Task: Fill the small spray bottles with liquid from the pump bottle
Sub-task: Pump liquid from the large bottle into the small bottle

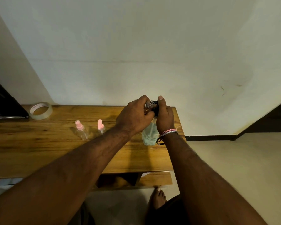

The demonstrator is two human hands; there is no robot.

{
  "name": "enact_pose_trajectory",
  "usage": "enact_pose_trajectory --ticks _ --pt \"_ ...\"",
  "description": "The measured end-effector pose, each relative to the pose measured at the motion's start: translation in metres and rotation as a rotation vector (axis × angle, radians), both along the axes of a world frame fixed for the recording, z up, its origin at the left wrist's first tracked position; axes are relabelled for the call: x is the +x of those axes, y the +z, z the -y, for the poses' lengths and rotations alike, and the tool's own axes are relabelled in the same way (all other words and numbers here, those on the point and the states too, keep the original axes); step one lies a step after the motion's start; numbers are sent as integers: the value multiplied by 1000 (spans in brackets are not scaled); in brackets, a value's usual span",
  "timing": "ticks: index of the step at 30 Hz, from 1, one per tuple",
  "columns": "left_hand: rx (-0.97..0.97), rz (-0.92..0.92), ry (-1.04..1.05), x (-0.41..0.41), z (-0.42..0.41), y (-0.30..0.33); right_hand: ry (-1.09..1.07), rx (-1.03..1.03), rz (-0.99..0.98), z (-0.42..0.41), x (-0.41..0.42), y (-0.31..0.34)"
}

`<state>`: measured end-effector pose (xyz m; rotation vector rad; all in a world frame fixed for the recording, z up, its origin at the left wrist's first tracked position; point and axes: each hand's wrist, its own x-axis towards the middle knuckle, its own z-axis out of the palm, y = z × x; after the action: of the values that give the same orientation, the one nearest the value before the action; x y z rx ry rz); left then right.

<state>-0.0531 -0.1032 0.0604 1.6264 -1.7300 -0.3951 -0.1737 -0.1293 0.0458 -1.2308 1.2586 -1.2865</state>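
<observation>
Left hand grip: the left hand [135, 116] curls round a small clear open-necked spray bottle [148, 105], tilted, its threaded mouth pointing to 3 o'clock at the pump head.
Right hand grip: the right hand [165, 117] wraps the black pump head [156, 108] of the clear pump bottle with pale blue-green liquid [149, 135], thumb up beside the nozzle.
Pump bottle: upright on the brown wooden tabletop [55, 151], near its 3 o'clock edge, mostly hidden behind both wrists.
Other spray bottles: a clear bottle with a pink cap [81, 129] lies tilted at 9 o'clock from the hands; a second pink-topped clear bottle [101, 126] stands between it and the left wrist.
Wrist: pink-and-white thread and metal bangles [167, 134] on the right wrist.
Tape: a clear roll [40, 110] at the tabletop's 10 o'clock, far edge.
</observation>
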Motion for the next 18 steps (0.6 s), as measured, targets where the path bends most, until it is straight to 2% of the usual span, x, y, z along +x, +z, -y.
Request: enact_pose_trajectory --ticks 5,18 --pt "23 8 3 1 1 -4 -8 -51 -42 2 2 1" --pt "4 -11 -4 0 0 0 -5 -10 -4 0 0 -2"
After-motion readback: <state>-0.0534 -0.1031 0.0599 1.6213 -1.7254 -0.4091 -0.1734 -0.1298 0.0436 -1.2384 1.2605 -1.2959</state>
